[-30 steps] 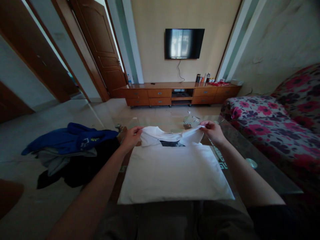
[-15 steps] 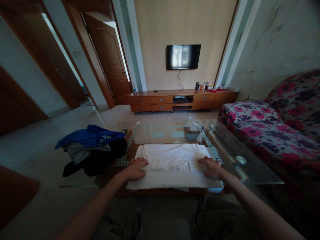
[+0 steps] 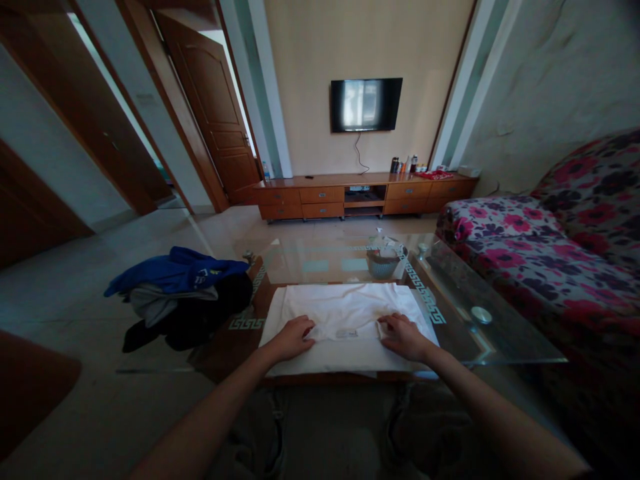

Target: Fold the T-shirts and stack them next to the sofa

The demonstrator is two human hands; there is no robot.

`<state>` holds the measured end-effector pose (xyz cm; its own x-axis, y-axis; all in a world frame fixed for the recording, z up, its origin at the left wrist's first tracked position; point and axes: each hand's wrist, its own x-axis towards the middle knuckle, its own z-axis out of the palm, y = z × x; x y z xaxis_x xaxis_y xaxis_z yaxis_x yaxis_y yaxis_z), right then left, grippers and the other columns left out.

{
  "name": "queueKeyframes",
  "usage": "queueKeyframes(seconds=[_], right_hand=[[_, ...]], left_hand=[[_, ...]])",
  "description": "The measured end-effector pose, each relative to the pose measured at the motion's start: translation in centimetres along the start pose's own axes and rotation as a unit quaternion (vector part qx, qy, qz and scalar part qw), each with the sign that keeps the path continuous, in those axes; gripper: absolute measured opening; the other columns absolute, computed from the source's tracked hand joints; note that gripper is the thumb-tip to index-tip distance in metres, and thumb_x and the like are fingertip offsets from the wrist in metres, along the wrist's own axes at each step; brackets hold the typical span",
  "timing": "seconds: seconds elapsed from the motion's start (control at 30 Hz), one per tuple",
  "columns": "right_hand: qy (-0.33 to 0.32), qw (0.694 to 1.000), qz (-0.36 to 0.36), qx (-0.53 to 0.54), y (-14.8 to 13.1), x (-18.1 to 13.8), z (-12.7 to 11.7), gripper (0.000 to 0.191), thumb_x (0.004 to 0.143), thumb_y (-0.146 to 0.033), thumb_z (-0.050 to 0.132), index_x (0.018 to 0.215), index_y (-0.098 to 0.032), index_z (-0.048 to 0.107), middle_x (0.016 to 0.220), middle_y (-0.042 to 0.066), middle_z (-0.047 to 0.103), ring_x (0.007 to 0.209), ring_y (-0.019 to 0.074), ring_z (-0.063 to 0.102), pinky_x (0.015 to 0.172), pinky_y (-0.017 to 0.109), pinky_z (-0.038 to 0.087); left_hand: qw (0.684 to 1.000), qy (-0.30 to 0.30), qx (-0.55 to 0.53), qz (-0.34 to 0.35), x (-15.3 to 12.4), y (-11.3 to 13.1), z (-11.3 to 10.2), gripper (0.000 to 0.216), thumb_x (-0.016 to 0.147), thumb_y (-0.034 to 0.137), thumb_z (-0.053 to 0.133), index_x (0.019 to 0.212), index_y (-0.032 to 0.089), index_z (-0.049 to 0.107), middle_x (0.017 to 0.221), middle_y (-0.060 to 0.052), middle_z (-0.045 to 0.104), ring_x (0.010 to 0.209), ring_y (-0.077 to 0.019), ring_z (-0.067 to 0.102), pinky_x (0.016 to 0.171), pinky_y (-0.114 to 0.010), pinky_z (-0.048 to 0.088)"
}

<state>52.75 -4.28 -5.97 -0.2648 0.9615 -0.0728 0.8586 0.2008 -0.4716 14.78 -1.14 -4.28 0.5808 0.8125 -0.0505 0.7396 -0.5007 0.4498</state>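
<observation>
A white garment point(image 3: 345, 308) lies folded in a wide rectangle on the glass coffee table point(image 3: 320, 250), its upper layer creased. A small grey mark point(image 3: 347, 333) shows near the middle of that layer's near edge. To the left of the mark, my left hand point(image 3: 294, 338) has its fingers bent and pinched on the cloth edge. My right hand point(image 3: 404, 338) pinches the same edge on the right side, thumb and fingers curled together. Under the upper layer, a smooth white layer point(image 3: 345, 360) reaches toward the table's near edge.
On the left of the table is a heap of clothes, with a blue garment point(image 3: 175, 272) above grey and black ones. A small basket point(image 3: 383, 263) holding white plastic stands beyond the white garment. A flowered sofa point(image 3: 540, 260) flanks the right side; a low cabinet point(image 3: 320, 195) stands at the wall.
Both hands have moved inward over the garment, closer to each other. The raised fold by the mark has flattened. The view has tipped slightly.
</observation>
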Motion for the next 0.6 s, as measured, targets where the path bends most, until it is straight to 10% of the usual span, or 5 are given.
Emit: queueKeyframes(seconds=[0.2,0.6], right_hand=[[0.001,0.996,-0.076,0.048,-0.7,-0.3,-0.6,0.02,0.071,-0.017,0.069,0.09,-0.019,0.064,0.1,0.006,0.064,0.093,0.0202,0.058,0.081,0.028,0.043],[-0.096,0.989,-0.075,0.088,-1.6,-1.7,-1.0,0.025,0.063,-0.005,0.056,0.081,-0.017,0.067,0.075,-0.001,0.064,0.067,0.0117,0.055,0.058,0.02,0.035]], left_hand=[[0.997,-0.011,-0.027,0.065,-0.7,0.1,0.0,0.019,0.066,0.012,0.056,0.083,0.02,0.053,0.094,-0.003,0.058,0.088,-0.0186,0.055,0.08,-0.028,0.042],[0.992,-0.067,0.078,0.078,-2.9,0.7,-0.3,0.019,0.065,0.011,0.055,0.08,0.022,0.049,0.088,-0.003,0.059,0.082,-0.0195,0.056,0.07,-0.029,0.038]])
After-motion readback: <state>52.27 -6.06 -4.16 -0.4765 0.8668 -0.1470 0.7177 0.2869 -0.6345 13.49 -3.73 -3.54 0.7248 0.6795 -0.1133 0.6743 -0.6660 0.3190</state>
